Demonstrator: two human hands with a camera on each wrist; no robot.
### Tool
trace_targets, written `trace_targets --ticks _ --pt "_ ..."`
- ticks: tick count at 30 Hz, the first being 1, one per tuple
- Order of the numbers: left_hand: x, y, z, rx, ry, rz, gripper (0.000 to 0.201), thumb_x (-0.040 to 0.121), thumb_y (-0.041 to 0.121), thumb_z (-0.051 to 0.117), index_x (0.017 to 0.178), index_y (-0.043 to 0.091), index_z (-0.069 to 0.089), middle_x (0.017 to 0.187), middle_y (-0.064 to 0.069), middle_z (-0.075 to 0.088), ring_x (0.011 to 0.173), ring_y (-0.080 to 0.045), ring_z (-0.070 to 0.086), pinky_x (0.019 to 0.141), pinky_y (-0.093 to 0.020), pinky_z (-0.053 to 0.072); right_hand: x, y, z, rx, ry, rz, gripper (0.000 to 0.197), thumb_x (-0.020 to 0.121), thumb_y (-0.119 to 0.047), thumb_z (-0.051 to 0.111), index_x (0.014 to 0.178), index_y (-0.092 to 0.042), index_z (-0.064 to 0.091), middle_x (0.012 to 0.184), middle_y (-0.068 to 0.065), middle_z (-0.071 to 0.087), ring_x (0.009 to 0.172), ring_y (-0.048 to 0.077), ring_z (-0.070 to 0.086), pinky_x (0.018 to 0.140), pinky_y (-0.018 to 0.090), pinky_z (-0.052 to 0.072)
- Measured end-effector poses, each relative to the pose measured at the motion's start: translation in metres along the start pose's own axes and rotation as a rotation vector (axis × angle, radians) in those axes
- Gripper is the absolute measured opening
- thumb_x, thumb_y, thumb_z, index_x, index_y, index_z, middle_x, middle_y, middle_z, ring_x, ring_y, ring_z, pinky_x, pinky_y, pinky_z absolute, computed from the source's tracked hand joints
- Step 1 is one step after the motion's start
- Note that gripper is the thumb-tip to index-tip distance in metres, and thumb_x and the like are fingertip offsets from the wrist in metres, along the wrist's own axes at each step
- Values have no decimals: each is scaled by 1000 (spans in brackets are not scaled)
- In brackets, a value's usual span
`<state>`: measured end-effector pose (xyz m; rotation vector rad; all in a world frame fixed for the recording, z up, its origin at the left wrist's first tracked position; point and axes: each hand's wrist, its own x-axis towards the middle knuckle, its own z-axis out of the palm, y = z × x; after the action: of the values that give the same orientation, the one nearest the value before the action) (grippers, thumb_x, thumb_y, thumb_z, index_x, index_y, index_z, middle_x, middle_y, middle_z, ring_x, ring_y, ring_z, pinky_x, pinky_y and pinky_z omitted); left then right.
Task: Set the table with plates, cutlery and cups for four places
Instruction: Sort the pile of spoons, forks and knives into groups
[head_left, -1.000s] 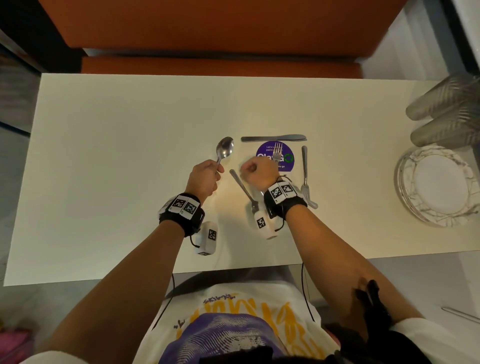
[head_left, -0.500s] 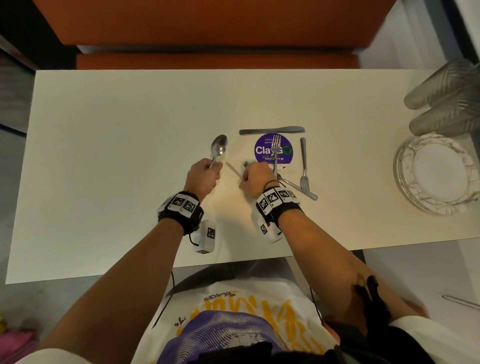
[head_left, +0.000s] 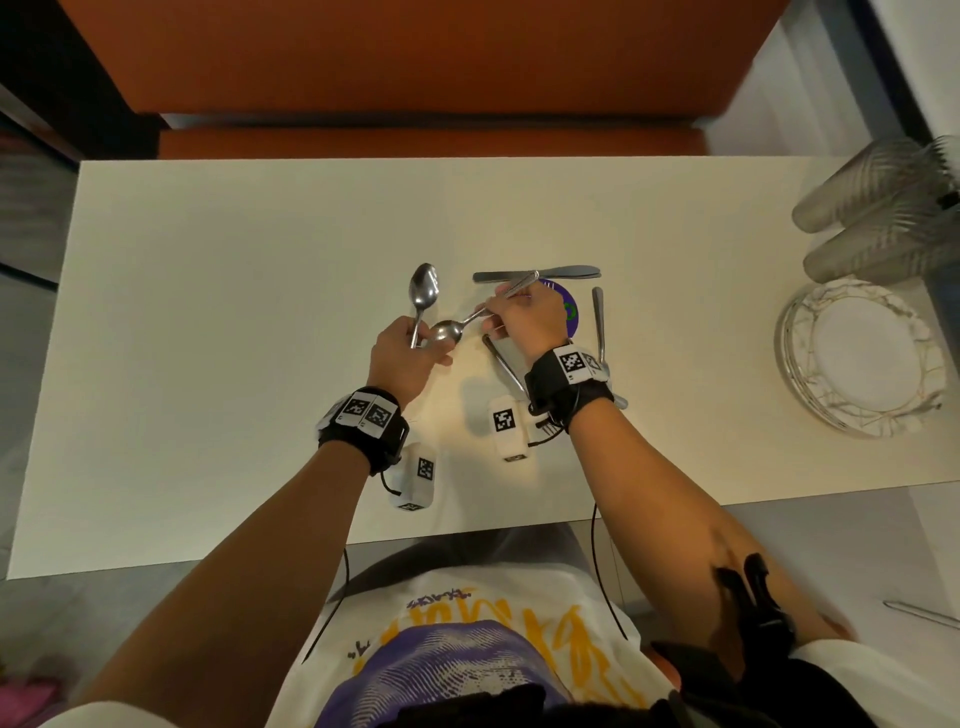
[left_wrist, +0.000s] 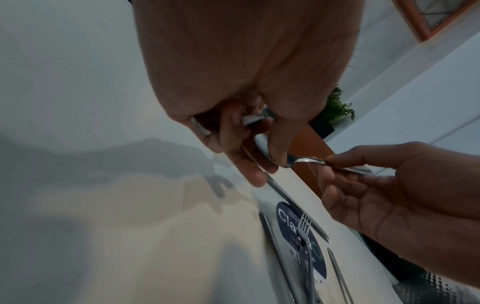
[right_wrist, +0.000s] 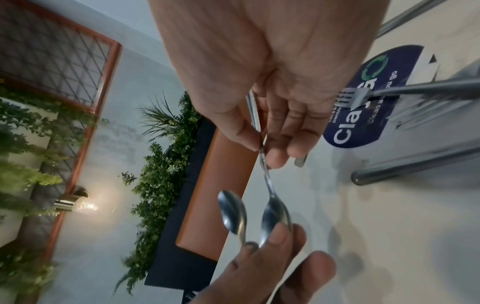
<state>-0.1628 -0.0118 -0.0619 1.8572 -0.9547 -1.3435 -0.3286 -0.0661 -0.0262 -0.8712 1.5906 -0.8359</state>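
Since half a second ago the right hand (head_left: 524, 325) has lifted a second spoon (head_left: 451, 331) off the tabletop (head_left: 234, 322) and swung its bowl across to the left hand (head_left: 402, 358), which still holds the first spoon (head_left: 423, 293) upright; seen from the head camera, both hands hover over the middle of the tabletop, with a knife (head_left: 537, 274) lying crosswise beyond them, a purple sticker (head_left: 569, 312) partly under the right hand, a fork (head_left: 600, 327) to its right, another utensil's handle (head_left: 501, 364) beside the wrist, stacked plates (head_left: 862, 358) and ribbed cups (head_left: 878, 213) at the right edge; from the left wrist, the left grip is clamped on the first spoon's handle while its thumb and fingers touch the second spoon's bowl, the right fingers (left_wrist: 337, 160) pinching that spoon's patterned handle (left_wrist: 311, 160) above the sticker (left_wrist: 285, 218) and a fork (left_wrist: 305, 226); from the right wrist, the right grip is clamped on the second spoon's handle (right_wrist: 265, 164), its bowl (right_wrist: 275, 214) lying just beside the first spoon's bowl (right_wrist: 231, 209) against the left fingertips (right_wrist: 279, 236).
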Motion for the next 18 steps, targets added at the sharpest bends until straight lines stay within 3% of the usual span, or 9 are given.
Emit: trace_targets --ticks 2,4,7,10,13,16,18 --pt "3 2 -6 -52 41 16 32 86 24 82 96 14 54 86 -5 75 74 -15 78 67 -27 47 4 4 -6 -15 8 11 19 80 -10 76 98 -7 71 81 9 76 64 16 67 64 33 59" --pt "5 6 -12 -158 102 29 32 88 18 80 99 12 51 94 -13 76 73 -18 78 69 -30 53 3 8 -13 13 -32 31 20 78 -16 80 96 -9 75 77 2 73 65 12 63 63 28 54" --pt "11 18 -22 -264 200 43 29 94 10 73 100 12 44 103 -23 75 52 -8 69 48 -14 44 -2 14 -19 -92 -165 -4 15 79 -21 82 93 -16 77 83 -4 75 73 7 63 64 20 51" --pt "16 29 -26 -293 227 67 30 96 10 71 98 14 41 106 -23 75 42 -3 60 44 -12 38 -7 17 -14 -304 -323 -108 13 80 -19 81 93 -16 79 88 -6 76 84 7 67 76 21 54" --pt "19 34 -23 -233 204 89 28 94 12 73 102 12 46 102 -18 77 52 -5 66 50 -15 42 -8 16 -2 -478 -419 -203 15 84 -21 78 99 -16 78 90 -7 74 86 9 68 81 27 55" --pt "18 34 -14 -182 138 113 28 91 12 77 101 12 51 99 -16 76 64 -13 73 71 -27 53 -4 11 7 -509 -330 -224 25 89 -31 73 110 -17 72 96 -3 72 86 13 69 82 34 58" --pt "17 33 -8 -92 103 129 28 89 17 79 99 13 53 95 -14 76 64 -13 73 72 -26 52 -2 6 10 -494 -238 -274 28 91 -34 69 113 -16 69 96 -2 70 84 12 68 77 30 58"
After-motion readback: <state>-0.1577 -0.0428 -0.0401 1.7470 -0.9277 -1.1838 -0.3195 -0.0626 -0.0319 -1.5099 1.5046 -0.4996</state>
